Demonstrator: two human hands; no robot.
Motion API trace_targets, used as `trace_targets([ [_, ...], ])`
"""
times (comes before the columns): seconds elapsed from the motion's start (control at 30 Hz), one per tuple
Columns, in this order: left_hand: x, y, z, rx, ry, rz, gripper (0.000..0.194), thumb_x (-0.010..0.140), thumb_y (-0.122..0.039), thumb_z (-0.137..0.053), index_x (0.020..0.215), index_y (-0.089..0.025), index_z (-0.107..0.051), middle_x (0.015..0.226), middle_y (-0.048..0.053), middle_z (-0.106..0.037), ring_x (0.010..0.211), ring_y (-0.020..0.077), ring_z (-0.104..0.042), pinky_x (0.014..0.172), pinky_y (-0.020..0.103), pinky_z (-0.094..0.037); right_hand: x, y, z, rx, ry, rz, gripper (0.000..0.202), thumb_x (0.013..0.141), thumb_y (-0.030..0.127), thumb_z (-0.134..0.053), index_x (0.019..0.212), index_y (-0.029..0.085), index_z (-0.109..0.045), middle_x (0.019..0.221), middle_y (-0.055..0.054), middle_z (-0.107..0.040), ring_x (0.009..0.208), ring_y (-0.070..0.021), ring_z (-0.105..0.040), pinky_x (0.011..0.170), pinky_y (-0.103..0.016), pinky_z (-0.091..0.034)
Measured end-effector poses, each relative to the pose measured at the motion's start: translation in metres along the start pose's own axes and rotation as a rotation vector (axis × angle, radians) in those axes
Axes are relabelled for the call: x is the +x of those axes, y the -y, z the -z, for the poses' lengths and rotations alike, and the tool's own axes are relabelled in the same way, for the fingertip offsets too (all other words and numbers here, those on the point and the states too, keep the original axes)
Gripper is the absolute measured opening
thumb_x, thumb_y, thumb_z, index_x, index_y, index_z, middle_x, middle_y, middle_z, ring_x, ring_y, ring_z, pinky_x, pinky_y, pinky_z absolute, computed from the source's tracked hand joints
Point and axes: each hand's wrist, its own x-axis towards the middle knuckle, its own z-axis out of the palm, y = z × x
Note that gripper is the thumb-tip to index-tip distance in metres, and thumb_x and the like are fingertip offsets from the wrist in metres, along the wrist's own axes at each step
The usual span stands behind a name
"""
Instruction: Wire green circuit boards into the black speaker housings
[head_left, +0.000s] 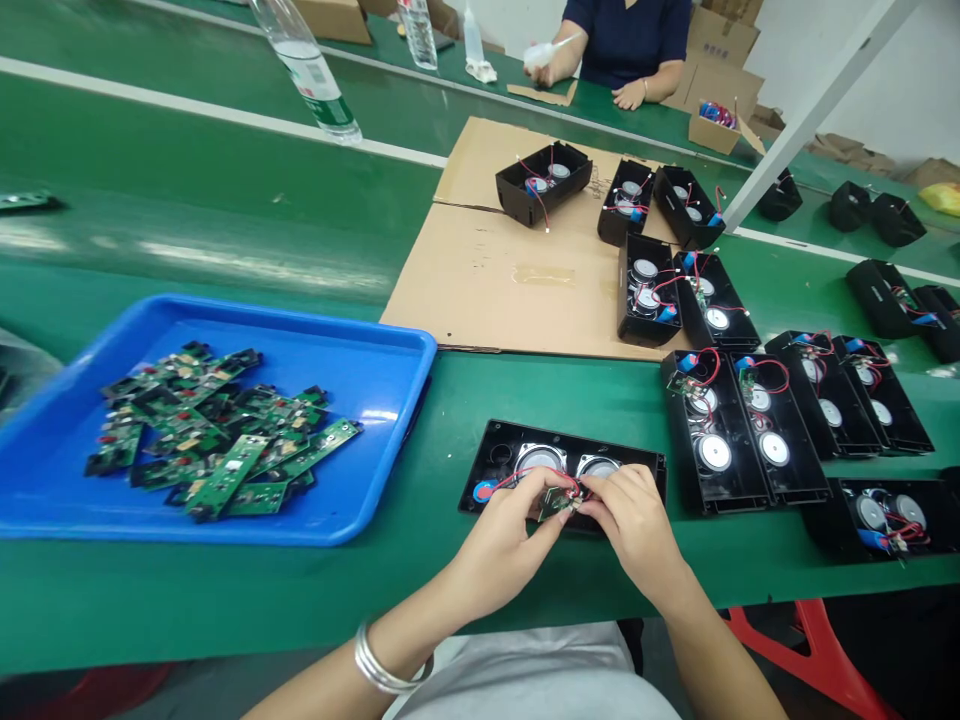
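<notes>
In front of me lies a black speaker housing [487, 450] with two round speakers [541, 458] and a blue-wrapped part [485, 490] at its left end. Over its near edge, my left hand [510, 530] pinches a small green circuit board [553, 500]. My right hand [634, 520] is closed at the board's right end, its fingertips on the red wires [574, 484] or their plug, which is too small to make out. Red wires run from the housing to the board. The fingers of both hands nearly meet and hide part of the board.
To the left, a blue tray [405, 400] holds a heap of circuit boards [217, 430]. Several speaker housings [709, 430] stand at the right and on a cardboard sheet [510, 290]. A water bottle [311, 75] stands farther back. Across the line, a person [630, 45] holds a white squeeze bottle [544, 55].
</notes>
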Motion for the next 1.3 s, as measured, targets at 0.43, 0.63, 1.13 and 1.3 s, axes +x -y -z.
trace_targets([
  [0.43, 0.001, -0.004, 0.018, 0.765, -0.023, -0.327, 0.008, 0.082, -0.021, -0.055, 0.083, -0.016, -0.061, 0.079, 0.006, -0.069, 0.066, 0.021, -0.067, 0.051, 0.027, -0.051, -0.026, -0.025, 0.041, -0.044, -0.22, -0.216, 0.019, 0.094, 0.015, -0.044, 0.104, 0.019, -0.059, 0.098, -0.006, -0.064, 0.098, -0.021, -0.053, 0.085, -0.037, -0.048],
  [0.63, 0.013, -0.018, 0.025, 0.794, 0.356, -0.157, 0.024, 0.09, -0.026, -0.046, 0.076, -0.017, -0.064, 0.075, 0.004, -0.071, 0.067, 0.0202, -0.067, 0.059, 0.028, -0.05, -0.036, -0.025, 0.039, 0.002, -0.184, -0.216, 0.02, 0.093, 0.015, -0.044, 0.105, 0.019, -0.06, 0.102, -0.006, -0.065, 0.105, -0.0213, -0.052, 0.089, -0.04, -0.049],
  [1.13, 0.028, -0.025, 0.015, 0.95, 0.556, 0.016, 0.022, 0.089, -0.016, -0.046, 0.08, -0.012, -0.066, 0.086, 0.016, -0.071, 0.079, 0.0305, -0.069, 0.07, 0.038, -0.051, -0.009, -0.009, 0.038, -0.186, 0.469, -0.036, 0.119, 0.044, 0.045, -0.088, 0.139, 0.004, -0.029, 0.143, -0.034, -0.023, 0.135, -0.0439, -0.015, 0.104, -0.065, -0.021],
  [1.3, 0.027, -0.022, 0.013, 0.939, 0.5, -0.004, 0.022, 0.087, -0.016, -0.047, 0.079, -0.014, -0.067, 0.086, 0.015, -0.072, 0.079, 0.0291, -0.069, 0.07, 0.038, -0.053, 0.003, -0.008, 0.026, -0.262, 0.448, -0.088, 0.1, 0.057, 0.033, -0.084, 0.14, 0.012, -0.031, 0.137, -0.028, -0.037, 0.128, -0.0416, -0.033, 0.102, -0.067, -0.018],
])
